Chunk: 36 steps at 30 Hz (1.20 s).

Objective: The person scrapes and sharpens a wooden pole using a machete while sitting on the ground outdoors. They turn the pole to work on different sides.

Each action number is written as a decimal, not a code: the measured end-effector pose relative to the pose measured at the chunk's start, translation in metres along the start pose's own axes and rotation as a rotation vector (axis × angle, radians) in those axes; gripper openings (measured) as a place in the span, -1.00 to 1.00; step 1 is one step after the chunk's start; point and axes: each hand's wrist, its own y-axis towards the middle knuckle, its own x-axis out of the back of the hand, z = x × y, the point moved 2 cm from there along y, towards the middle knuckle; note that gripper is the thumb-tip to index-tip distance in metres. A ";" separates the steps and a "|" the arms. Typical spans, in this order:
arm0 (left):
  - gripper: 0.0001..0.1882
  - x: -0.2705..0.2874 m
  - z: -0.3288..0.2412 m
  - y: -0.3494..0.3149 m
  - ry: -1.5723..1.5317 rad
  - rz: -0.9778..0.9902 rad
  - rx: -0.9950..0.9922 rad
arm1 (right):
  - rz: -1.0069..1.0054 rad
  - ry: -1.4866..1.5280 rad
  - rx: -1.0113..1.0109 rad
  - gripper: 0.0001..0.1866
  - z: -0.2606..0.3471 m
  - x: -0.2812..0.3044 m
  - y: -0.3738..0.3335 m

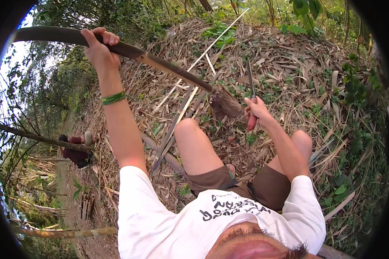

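Note:
A long dark bamboo pole (173, 69) slants from the upper left down to a wooden stump (224, 105), its lower end at the stump's top. Raised at the upper left, my left hand (100, 49) is closed around this pole; a green band circles that wrist. A paler patch shows on the pole just below the hand. To the right of the stump, my right hand (256, 110) grips a long knife (251, 82) by its reddish handle. Its narrow blade points away from me, apart from the pole.
Split bamboo strips (177, 113) lie left of the stump, beyond my bent knees. Dry leaves (302, 64) and small green plants cover the ground. Another person (77, 151) in dark clothing is farther off at the left, near a thin trunk (39, 137).

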 end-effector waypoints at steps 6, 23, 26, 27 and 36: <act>-0.26 0.012 0.020 0.010 -0.059 0.042 0.013 | -0.160 -0.201 0.033 -0.69 -0.003 0.021 0.013; -0.43 -0.055 0.019 0.011 -0.062 -0.054 -0.086 | -0.087 -0.201 0.121 -0.56 0.005 -0.004 -0.013; -0.43 -0.056 0.019 0.010 -0.014 -0.043 -0.082 | -0.050 -0.180 0.077 -0.56 0.010 -0.012 -0.023; -0.43 -0.060 0.018 0.010 0.000 -0.030 -0.071 | -0.051 -0.186 0.091 -0.56 0.011 -0.010 -0.023; -0.47 -0.017 0.025 0.030 -0.127 0.137 -0.055 | -0.080 -0.251 0.160 -0.51 0.019 -0.019 -0.019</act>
